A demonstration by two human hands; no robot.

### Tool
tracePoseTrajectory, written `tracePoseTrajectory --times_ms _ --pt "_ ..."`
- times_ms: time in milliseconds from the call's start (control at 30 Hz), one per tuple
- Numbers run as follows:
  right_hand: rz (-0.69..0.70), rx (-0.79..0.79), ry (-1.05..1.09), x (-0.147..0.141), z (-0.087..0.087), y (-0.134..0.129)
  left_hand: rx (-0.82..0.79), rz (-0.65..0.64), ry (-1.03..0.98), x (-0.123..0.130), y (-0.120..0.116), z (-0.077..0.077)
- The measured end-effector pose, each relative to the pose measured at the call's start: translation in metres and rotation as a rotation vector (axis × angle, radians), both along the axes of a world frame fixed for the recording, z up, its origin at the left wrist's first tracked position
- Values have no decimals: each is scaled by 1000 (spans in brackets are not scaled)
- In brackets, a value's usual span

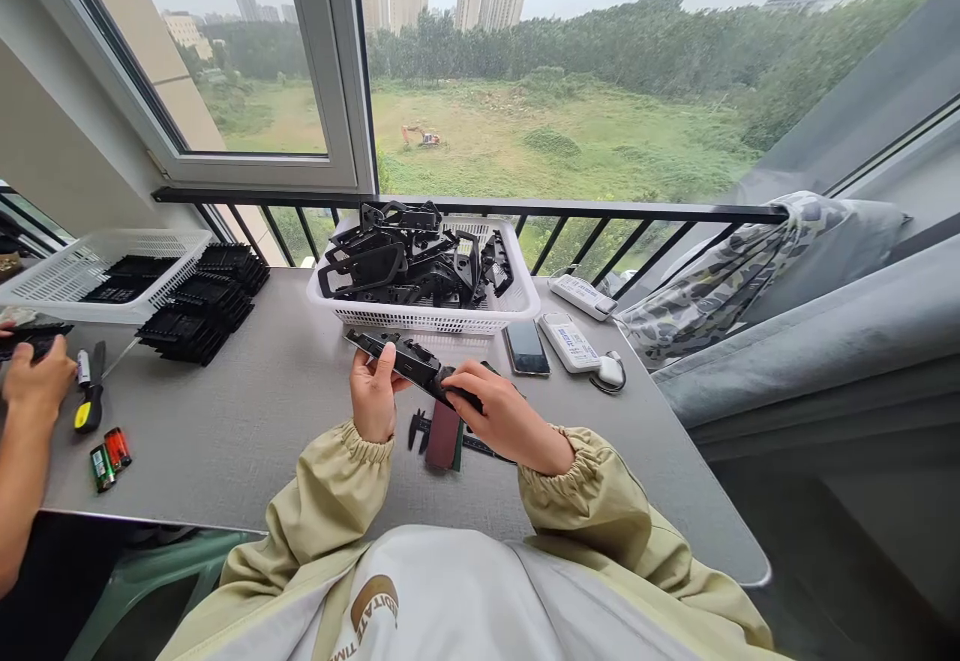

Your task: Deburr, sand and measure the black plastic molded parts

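A long black plastic part (pixel 409 359) with raised mouldings is held tilted above the table in front of me. My left hand (pixel 373 396) grips its left end, thumb on top. At its right end, my right hand (pixel 499 411) has its fingers curled and pressed together on the dark piece; whether a small tool is also in them I cannot make out. Below lie a dark red flat block (pixel 445 435) and a black caliper (pixel 480 446), partly hidden by the right hand. Just beyond, a white basket (pixel 427 319) is heaped with black plastic parts (pixel 405 256).
Right of the basket lie a phone (pixel 527 348), white packs (pixel 568 341) and a small white charger (pixel 611 371). Leftward are stacked black parts (pixel 202 301), another white basket (pixel 45 276), a yellow-black screwdriver (pixel 90 406), batteries (pixel 111 458) and a co-worker's hand (pixel 37 381).
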State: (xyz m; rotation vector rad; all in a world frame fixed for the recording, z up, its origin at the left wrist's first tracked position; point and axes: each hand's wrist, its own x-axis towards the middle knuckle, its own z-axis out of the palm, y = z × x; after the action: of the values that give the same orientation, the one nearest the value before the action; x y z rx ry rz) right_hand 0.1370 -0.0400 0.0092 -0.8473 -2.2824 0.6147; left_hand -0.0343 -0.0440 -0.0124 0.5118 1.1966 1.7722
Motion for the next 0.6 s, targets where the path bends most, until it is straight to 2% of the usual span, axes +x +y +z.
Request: tracePoseTrajectory --times_ms 100,267,400,533,600 --pt "7 -18 -89 5 2 1 7 39 -2 -3 1 -1" --pt "16 -21 75 2 5 0 35 56 -2 -5 1 1" --pt "54 -59 -23 -3 2 -2 37 71 6 -4 -1 -1" --pt "-3 -89 -32 6 2 4 47 96 -29 -8 0 -3" --pt "-119 -79 40 11 4 8 66 119 -61 -10 1 -2"
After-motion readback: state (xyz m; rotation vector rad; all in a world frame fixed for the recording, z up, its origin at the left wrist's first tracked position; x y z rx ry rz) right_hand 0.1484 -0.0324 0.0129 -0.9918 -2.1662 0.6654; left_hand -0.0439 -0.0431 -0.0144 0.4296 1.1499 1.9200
